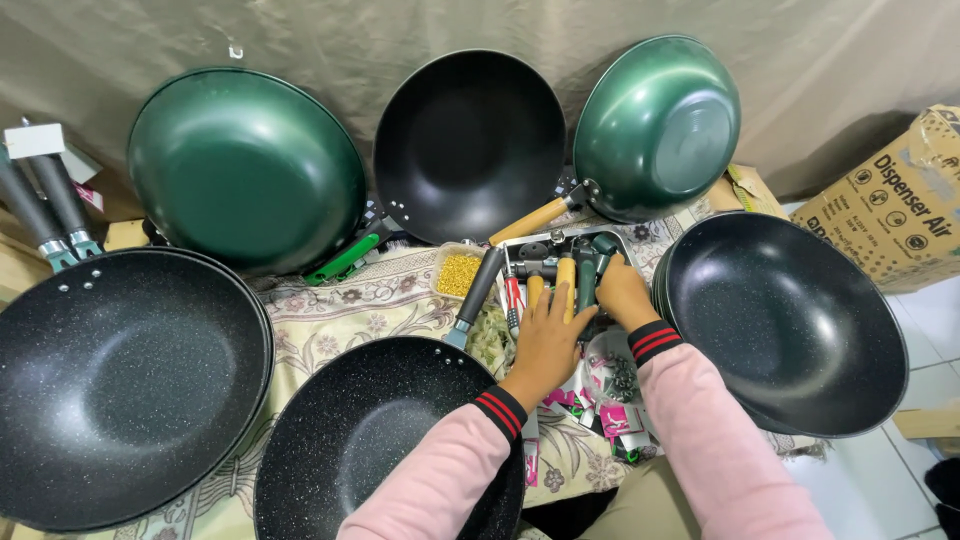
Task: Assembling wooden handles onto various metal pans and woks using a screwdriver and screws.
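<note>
Between the speckled black wok [385, 450] near you and the stack of black woks [790, 320] on your right, both your hands reach into a shallow metal tray [625, 243] full of loose pan handles [585, 270]. Your left hand [548, 340] lies palm down over the tray's near edge, fingers spread across a wooden handle [565, 275] and the ones beside it; you cannot tell whether its grip has closed on any of them. Your right hand [625, 293] curls its fingers around a dark green handle [587, 287], holding it. A small tub of yellow screws [459, 273] sits just left of the tray. Behind, two green woks [245, 165] and a black one lean against the curtain [300, 35]. Everything rests on a surface covered by a flowered cloth [375, 300].
</note>
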